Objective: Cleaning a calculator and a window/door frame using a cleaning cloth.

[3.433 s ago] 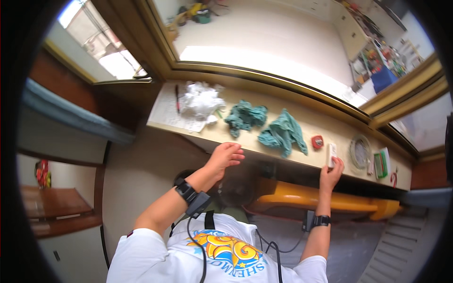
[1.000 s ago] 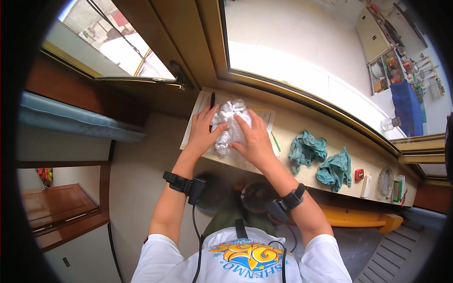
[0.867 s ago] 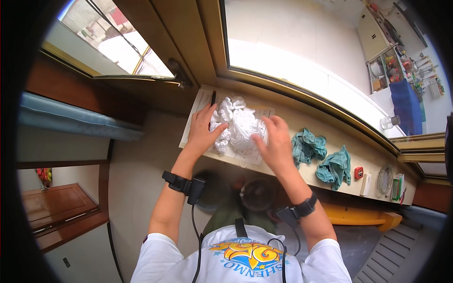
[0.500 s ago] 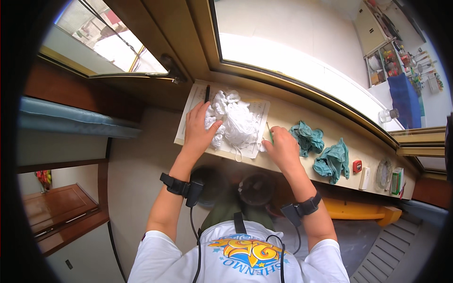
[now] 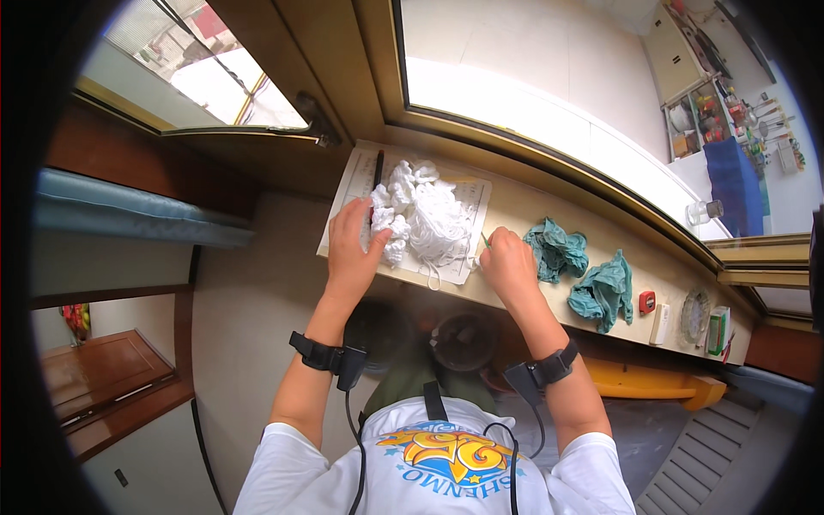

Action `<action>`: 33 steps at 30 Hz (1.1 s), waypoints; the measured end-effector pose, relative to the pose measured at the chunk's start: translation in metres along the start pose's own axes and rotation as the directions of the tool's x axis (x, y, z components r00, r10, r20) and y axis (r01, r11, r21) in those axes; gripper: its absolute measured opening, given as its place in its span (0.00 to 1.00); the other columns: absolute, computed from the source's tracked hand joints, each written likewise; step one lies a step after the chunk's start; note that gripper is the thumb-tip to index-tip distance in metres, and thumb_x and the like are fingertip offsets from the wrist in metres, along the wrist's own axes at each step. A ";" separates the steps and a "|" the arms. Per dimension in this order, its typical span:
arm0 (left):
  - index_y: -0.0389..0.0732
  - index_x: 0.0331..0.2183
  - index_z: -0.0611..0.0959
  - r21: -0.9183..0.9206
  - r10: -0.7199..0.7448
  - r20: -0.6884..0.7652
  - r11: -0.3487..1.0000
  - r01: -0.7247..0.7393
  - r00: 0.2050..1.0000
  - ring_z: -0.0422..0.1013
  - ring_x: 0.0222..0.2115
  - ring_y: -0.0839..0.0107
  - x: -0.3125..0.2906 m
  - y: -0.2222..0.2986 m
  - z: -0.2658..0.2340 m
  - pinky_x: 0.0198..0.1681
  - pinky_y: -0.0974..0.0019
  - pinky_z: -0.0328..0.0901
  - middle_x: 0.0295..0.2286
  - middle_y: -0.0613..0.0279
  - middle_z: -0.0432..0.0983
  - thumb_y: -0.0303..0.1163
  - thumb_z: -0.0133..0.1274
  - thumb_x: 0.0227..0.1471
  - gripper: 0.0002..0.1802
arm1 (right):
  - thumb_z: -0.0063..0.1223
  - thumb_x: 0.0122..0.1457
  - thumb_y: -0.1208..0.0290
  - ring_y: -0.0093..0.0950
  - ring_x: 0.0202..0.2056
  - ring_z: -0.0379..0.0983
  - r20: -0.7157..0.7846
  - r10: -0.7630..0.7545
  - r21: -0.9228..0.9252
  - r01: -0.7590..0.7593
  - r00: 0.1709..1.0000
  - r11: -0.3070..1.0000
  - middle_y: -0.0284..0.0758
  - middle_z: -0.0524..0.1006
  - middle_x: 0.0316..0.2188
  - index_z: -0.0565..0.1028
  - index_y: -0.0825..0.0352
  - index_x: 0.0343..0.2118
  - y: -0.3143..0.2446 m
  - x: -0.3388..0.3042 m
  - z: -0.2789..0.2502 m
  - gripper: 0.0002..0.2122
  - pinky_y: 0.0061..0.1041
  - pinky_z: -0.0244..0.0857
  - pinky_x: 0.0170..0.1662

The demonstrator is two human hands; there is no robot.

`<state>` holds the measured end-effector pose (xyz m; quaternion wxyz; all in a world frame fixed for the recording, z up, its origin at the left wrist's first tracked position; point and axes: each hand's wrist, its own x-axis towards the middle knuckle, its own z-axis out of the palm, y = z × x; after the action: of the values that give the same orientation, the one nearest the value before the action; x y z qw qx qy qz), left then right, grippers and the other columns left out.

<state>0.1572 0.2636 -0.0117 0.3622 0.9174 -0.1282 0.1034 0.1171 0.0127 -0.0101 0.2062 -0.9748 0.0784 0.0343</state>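
A heap of white yarn [image 5: 439,225] lies on printed paper sheets [image 5: 479,206], with a bunched, ruffled white crocheted piece [image 5: 396,202] at its left. My left hand [image 5: 350,251] rests against the left edge of that piece, fingers stretched out and thumb apart, holding nothing. Right of the yarn, my right hand [image 5: 511,268] is closed in a pinch round a slim green crochet hook [image 5: 487,241], most of which the fingers hide. A loose yarn end [image 5: 434,276] hangs at the sill's front edge.
Two crumpled teal cloths [image 5: 606,292] lie right of my right hand. Farther right are a red tape measure [image 5: 647,301], a white box [image 5: 661,324], a glass dish [image 5: 695,316] and a green-white box [image 5: 719,330]. A black pen [image 5: 378,167] lies left of the yarn. Window frames border the ledge.
My right fingers have closed further over the hook, so less of it shows. My left hand has drawn slightly down and left, off the top of the crocheted piece.
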 end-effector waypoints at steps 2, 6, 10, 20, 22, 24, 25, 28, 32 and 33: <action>0.36 0.49 0.72 -0.031 -0.001 -0.003 1.000 0.001 1.000 0.61 0.50 0.51 -0.001 0.002 0.001 0.54 0.55 0.56 0.49 0.47 0.65 0.34 0.59 0.45 0.29 | 0.52 0.47 0.73 0.47 0.32 0.73 0.014 0.009 -0.011 -0.008 1.000 1.000 0.47 0.75 0.29 0.71 0.70 0.28 -0.004 0.003 -0.002 0.08 0.43 0.67 0.36; 0.36 0.48 0.73 -0.017 0.021 -0.026 1.000 -0.022 0.999 0.61 0.49 0.52 -0.001 0.004 0.003 0.53 0.56 0.57 0.48 0.48 0.66 0.34 0.59 0.46 0.27 | 0.52 0.46 0.73 0.49 0.31 0.73 0.000 0.018 -0.024 -0.018 1.000 1.000 0.50 0.76 0.28 0.72 0.73 0.25 -0.004 0.010 0.000 0.07 0.43 0.68 0.36; 0.37 0.48 0.73 0.016 0.027 -0.058 1.000 -0.026 0.998 0.62 0.49 0.52 0.002 -0.005 0.002 0.53 0.55 0.57 0.48 0.49 0.66 0.34 0.59 0.46 0.27 | 0.53 0.46 0.73 0.49 0.31 0.75 -0.030 0.042 -0.054 -0.044 0.999 0.998 0.51 0.76 0.27 0.74 0.73 0.24 -0.002 0.012 -0.007 0.07 0.43 0.69 0.36; 0.38 0.45 0.75 0.128 -0.243 0.007 0.962 0.240 0.970 0.66 0.44 0.55 0.028 -0.045 -0.008 0.47 0.57 0.62 0.41 0.53 0.71 0.34 0.58 0.46 0.23 | 0.54 0.51 0.71 0.24 0.23 0.75 0.059 0.073 0.371 -0.089 0.996 0.924 0.38 0.78 0.23 0.77 0.73 0.28 -0.015 0.051 -0.027 0.09 0.24 0.69 0.29; 0.38 0.44 0.76 0.175 -0.239 0.024 0.957 0.232 0.971 0.67 0.43 0.56 0.034 -0.046 -0.010 0.45 0.58 0.63 0.38 0.54 0.71 0.34 0.59 0.45 0.23 | 0.53 0.53 0.70 0.24 0.24 0.75 0.035 0.083 0.470 -0.089 0.996 0.878 0.38 0.79 0.24 0.77 0.73 0.31 -0.016 0.052 -0.015 0.09 0.24 0.69 0.29; 0.38 0.43 0.77 0.198 -0.302 0.033 0.936 0.290 0.953 0.69 0.39 0.57 0.038 -0.046 -0.016 0.42 0.57 0.65 0.35 0.56 0.72 0.34 0.60 0.44 0.22 | 0.51 0.57 0.70 0.23 0.26 0.76 0.007 0.092 0.530 -0.081 0.996 0.844 0.38 0.79 0.28 0.76 0.73 0.39 -0.009 0.048 -0.012 0.12 0.22 0.69 0.31; 0.38 0.43 0.77 0.193 -0.299 0.041 0.939 0.286 0.953 0.69 0.39 0.57 0.039 -0.046 -0.017 0.42 0.57 0.65 0.35 0.56 0.72 0.34 0.60 0.44 0.22 | 0.51 0.57 0.70 0.23 0.26 0.76 0.005 0.101 0.526 -0.088 0.995 0.846 0.38 0.79 0.28 0.76 0.73 0.39 -0.001 0.042 -0.013 0.12 0.22 0.69 0.31; 0.40 0.41 0.78 0.217 -0.379 0.051 0.907 0.360 0.924 0.70 0.37 0.59 0.044 -0.049 -0.019 0.39 0.58 0.65 0.33 0.58 0.72 0.33 0.60 0.43 0.20 | 0.53 0.54 0.65 0.39 0.35 0.77 0.043 0.204 0.502 -0.198 0.978 0.842 0.44 0.79 0.33 0.77 0.70 0.38 0.013 0.027 -0.008 0.14 0.33 0.68 0.39; 0.43 0.37 0.80 0.209 -0.416 0.046 0.893 0.398 0.908 0.71 0.33 0.60 0.049 -0.048 -0.017 0.36 0.59 0.66 0.30 0.61 0.72 0.33 0.60 0.43 0.15 | 0.55 0.52 0.68 0.33 0.33 0.77 0.057 0.214 0.523 -0.212 0.975 0.825 0.42 0.79 0.33 0.76 0.71 0.40 0.019 0.022 0.004 0.15 0.29 0.69 0.38; 0.44 0.35 0.80 0.204 -0.414 0.028 0.894 0.400 0.910 0.72 0.32 0.61 0.050 -0.047 -0.016 0.35 0.59 0.66 0.29 0.62 0.73 0.33 0.60 0.43 0.14 | 0.56 0.50 0.69 0.31 0.32 0.77 0.081 0.173 0.593 -0.187 0.982 0.783 0.41 0.79 0.33 0.76 0.71 0.41 0.019 0.022 0.008 0.15 0.28 0.69 0.37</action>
<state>0.2171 0.3001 -0.0160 0.2801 0.9578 0.0645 0.0050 0.1354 -0.0047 -0.0269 0.4996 -0.8475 0.1753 0.0381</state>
